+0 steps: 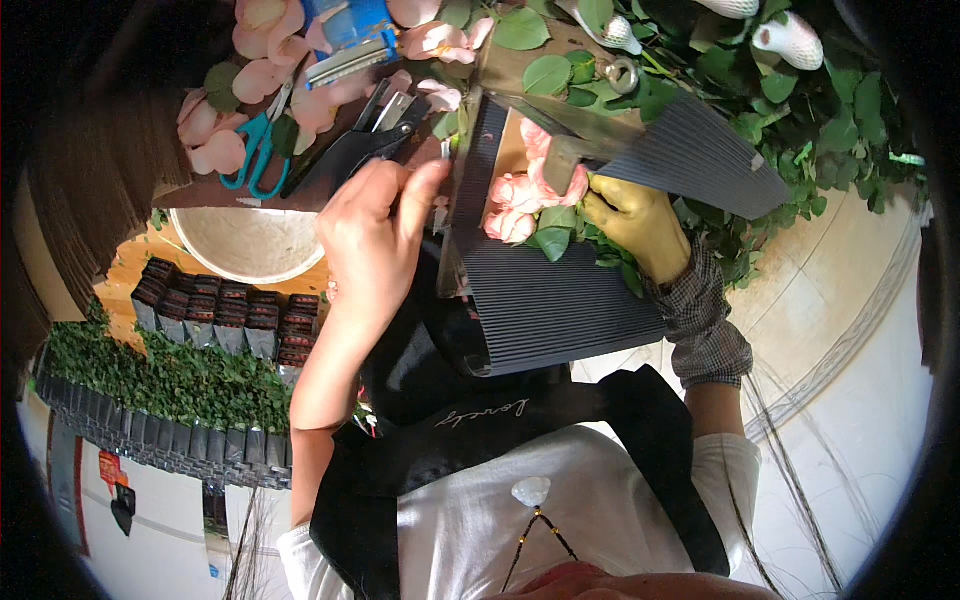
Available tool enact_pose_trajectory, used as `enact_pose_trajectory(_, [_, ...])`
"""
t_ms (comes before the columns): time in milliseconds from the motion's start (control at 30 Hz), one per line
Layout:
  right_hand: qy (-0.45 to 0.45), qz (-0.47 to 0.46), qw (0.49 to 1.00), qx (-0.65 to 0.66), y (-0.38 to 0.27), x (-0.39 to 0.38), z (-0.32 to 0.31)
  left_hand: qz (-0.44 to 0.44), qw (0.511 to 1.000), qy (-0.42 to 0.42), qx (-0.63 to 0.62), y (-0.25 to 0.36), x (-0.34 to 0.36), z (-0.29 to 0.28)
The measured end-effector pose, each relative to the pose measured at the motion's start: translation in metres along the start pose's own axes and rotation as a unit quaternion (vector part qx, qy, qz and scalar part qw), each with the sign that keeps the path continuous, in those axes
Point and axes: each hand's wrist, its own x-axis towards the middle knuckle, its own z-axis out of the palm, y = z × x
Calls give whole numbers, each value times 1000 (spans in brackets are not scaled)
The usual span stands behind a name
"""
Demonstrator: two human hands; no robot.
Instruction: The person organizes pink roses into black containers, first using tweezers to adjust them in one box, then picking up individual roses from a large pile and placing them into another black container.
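Note:
My left hand (pixel 370 230), bare, has its fingers curled beside a black stapler (pixel 365 140); whatever it might hold is hidden. My right hand (pixel 635 220), in a yellow glove with a checked sleeve, grips a bunch of pale pink roses (pixel 510 195) by their leafy part, at the right of the blooms. The roses lie within dark ribbed wrapping paper (pixel 560 315), whose upper flap (pixel 690 150) folds out to the right. A tan piece (pixel 562 160) sits among the blooms.
Teal scissors (pixel 260 150), loose petals (pixel 215 150) and a blue tool (pixel 350 50) lie upper left. A white basin (pixel 245 245), rows of dark bags (pixel 225 315) and greenery (pixel 170 370) are at left. Leaves and netted buds (pixel 785 40) fill upper right.

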Motion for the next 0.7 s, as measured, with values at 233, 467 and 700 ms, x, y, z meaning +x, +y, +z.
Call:
enact_pose_trajectory(233, [40, -151, 957, -243, -19, 6, 9, -152, 933, -181, -271, -4, -13, 21])
enact_pose_trajectory(467, [-88, 40, 973, -210, -49, 9, 6, -169, 912, -264, -266, -7, -25, 12])
enact_pose_trajectory(700, [7, -22, 970, -243, -23, 0, 27, -192, 839, -311, -403, -20, -32, 22])
